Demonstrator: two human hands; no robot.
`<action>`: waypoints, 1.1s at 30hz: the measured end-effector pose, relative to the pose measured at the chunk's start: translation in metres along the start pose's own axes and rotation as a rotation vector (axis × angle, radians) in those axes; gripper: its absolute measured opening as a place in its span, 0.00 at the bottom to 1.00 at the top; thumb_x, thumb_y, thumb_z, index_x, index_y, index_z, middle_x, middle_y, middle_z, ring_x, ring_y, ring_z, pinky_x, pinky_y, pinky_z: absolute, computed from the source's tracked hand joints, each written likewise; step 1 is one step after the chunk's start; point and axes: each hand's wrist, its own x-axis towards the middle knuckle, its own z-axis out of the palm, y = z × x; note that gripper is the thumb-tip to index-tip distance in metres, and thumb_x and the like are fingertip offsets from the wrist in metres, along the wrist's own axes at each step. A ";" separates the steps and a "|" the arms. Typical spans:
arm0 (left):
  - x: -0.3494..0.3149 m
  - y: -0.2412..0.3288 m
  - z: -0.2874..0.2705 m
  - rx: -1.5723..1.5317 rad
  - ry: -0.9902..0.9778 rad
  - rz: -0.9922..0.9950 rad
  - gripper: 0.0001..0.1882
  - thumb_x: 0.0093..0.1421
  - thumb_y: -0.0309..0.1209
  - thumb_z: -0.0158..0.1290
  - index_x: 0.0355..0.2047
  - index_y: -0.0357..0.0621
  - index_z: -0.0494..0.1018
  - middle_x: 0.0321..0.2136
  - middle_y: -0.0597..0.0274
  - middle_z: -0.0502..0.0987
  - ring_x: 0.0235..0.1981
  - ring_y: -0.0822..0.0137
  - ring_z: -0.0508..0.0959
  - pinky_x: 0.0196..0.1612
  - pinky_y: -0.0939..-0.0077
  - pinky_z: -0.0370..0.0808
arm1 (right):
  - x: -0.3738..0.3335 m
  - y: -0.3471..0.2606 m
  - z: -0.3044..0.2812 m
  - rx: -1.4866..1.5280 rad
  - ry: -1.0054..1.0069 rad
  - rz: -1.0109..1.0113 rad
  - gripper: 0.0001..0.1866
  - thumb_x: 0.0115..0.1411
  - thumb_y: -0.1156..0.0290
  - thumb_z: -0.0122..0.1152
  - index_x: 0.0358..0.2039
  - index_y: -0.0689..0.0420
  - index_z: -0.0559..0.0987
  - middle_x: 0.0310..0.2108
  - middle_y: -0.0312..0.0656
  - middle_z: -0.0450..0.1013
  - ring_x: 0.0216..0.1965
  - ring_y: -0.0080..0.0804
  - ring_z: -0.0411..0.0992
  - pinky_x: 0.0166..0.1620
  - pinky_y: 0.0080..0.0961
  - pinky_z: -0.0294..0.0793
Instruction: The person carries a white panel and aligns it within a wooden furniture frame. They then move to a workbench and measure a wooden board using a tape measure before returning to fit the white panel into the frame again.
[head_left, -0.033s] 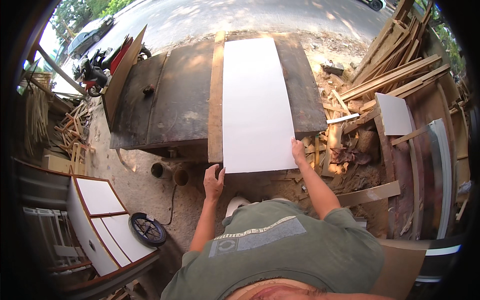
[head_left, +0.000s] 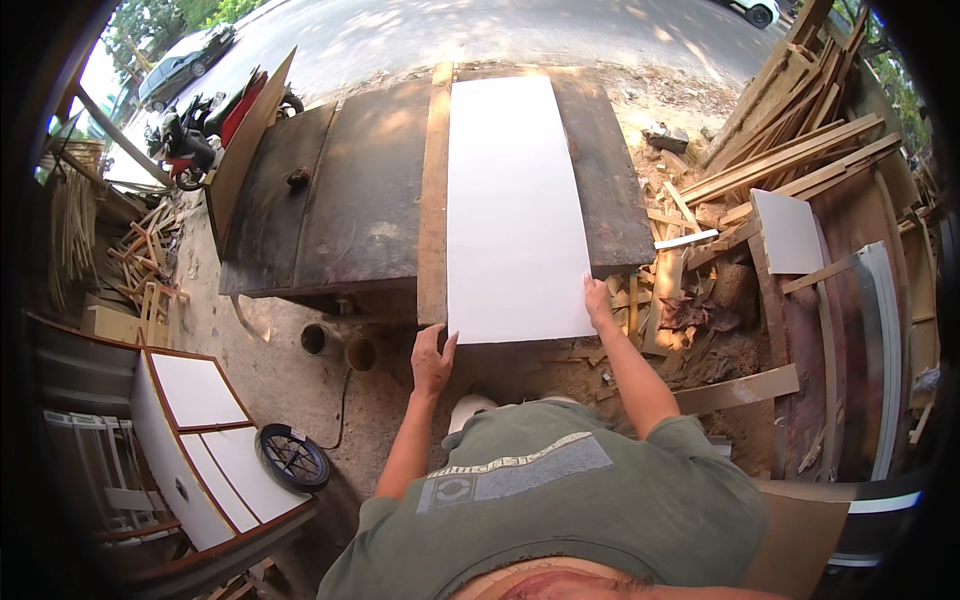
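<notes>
A long white panel lies lengthwise on a dark worktable, its near end overhanging the table's front edge. Along its left side runs a narrow wooden strip, close against it. My left hand is at the near end of the strip and the panel's near left corner, thumb and fingers apart, fingertips touching the ends. My right hand grips the panel's right edge close to its near corner; the fingers beneath are hidden.
Scrap wood and planks are piled on the right, with a small white board leaning there. Lower left stand a white-fronted cabinet and a black wheel. Two cans sit under the table's front. A motorcycle is parked at far left.
My left hand has shifted very slightly up and right, its thumb straighter. The panel's near end sits a touch farther away. A white vehicle on the road shows more at the top right.
</notes>
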 end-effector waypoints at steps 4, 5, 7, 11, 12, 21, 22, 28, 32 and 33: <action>0.039 0.005 0.028 0.109 -0.230 0.306 0.31 0.60 0.43 0.61 0.55 0.32 0.69 0.57 0.42 0.71 0.61 0.47 0.69 0.63 0.58 0.67 | 0.016 0.002 -0.012 -0.144 -0.037 0.026 0.27 0.71 0.52 0.50 0.38 0.71 0.77 0.27 0.50 0.75 0.30 0.40 0.72 0.40 0.38 0.72; 0.041 -0.003 0.038 0.162 -0.302 0.333 0.36 0.59 0.45 0.62 0.59 0.31 0.66 0.61 0.41 0.67 0.65 0.47 0.65 0.66 0.58 0.63 | 0.008 -0.016 -0.010 -0.285 -0.042 0.056 0.27 0.70 0.52 0.52 0.42 0.70 0.77 0.32 0.52 0.75 0.34 0.42 0.73 0.43 0.40 0.72; 0.040 -0.011 0.048 0.267 -0.437 0.335 0.44 0.57 0.49 0.63 0.64 0.30 0.61 0.67 0.40 0.59 0.70 0.46 0.57 0.70 0.55 0.57 | -0.027 -0.080 -0.009 -0.578 -0.054 0.106 0.29 0.67 0.50 0.55 0.49 0.69 0.75 0.43 0.55 0.75 0.43 0.48 0.74 0.49 0.42 0.72; 0.050 0.003 0.056 0.433 -0.609 0.353 0.55 0.53 0.53 0.64 0.68 0.28 0.53 0.71 0.38 0.49 0.73 0.44 0.48 0.71 0.48 0.52 | -0.081 -0.086 0.004 -0.780 0.009 -0.732 0.45 0.59 0.43 0.63 0.61 0.69 0.65 0.65 0.61 0.55 0.66 0.60 0.55 0.65 0.54 0.59; 0.048 0.003 0.058 0.470 -0.628 0.353 0.56 0.52 0.53 0.65 0.68 0.27 0.52 0.71 0.37 0.48 0.74 0.43 0.47 0.71 0.47 0.51 | -0.096 -0.093 0.009 -0.809 -0.100 -0.850 0.49 0.55 0.41 0.66 0.62 0.70 0.64 0.66 0.62 0.54 0.67 0.61 0.54 0.67 0.53 0.57; 0.046 -0.011 0.075 0.456 -0.530 0.372 0.54 0.49 0.47 0.66 0.67 0.25 0.54 0.70 0.33 0.50 0.73 0.40 0.49 0.71 0.44 0.51 | -0.099 -0.093 0.042 -0.828 -0.305 -0.994 0.67 0.37 0.35 0.76 0.64 0.73 0.58 0.68 0.67 0.50 0.72 0.65 0.46 0.71 0.54 0.50; 0.048 -0.009 0.074 0.455 -0.541 0.362 0.54 0.49 0.46 0.66 0.66 0.25 0.55 0.70 0.33 0.50 0.73 0.40 0.49 0.71 0.44 0.51 | -0.096 -0.094 0.042 -0.795 -0.315 -0.996 0.67 0.37 0.34 0.76 0.64 0.73 0.58 0.68 0.67 0.50 0.72 0.65 0.46 0.72 0.54 0.50; 0.071 -0.009 0.071 0.402 -0.531 0.319 0.53 0.49 0.46 0.66 0.67 0.25 0.54 0.70 0.35 0.51 0.73 0.42 0.48 0.71 0.45 0.50 | -0.071 -0.100 0.050 -0.742 -0.327 -1.030 0.68 0.37 0.34 0.76 0.64 0.74 0.58 0.69 0.68 0.48 0.72 0.65 0.45 0.72 0.55 0.49; 0.097 -0.011 0.079 0.393 -0.525 0.305 0.53 0.51 0.48 0.64 0.67 0.25 0.54 0.71 0.37 0.50 0.74 0.44 0.48 0.72 0.45 0.49 | -0.046 -0.111 0.056 -0.791 -0.331 -1.024 0.67 0.37 0.32 0.74 0.63 0.76 0.60 0.68 0.69 0.49 0.72 0.66 0.46 0.71 0.55 0.49; 0.103 -0.009 0.080 0.393 -0.539 0.300 0.53 0.52 0.49 0.64 0.67 0.26 0.54 0.71 0.37 0.50 0.74 0.44 0.47 0.72 0.45 0.49 | -0.039 -0.110 0.056 -0.801 -0.323 -1.035 0.67 0.38 0.31 0.72 0.62 0.77 0.60 0.68 0.70 0.50 0.72 0.66 0.46 0.71 0.56 0.49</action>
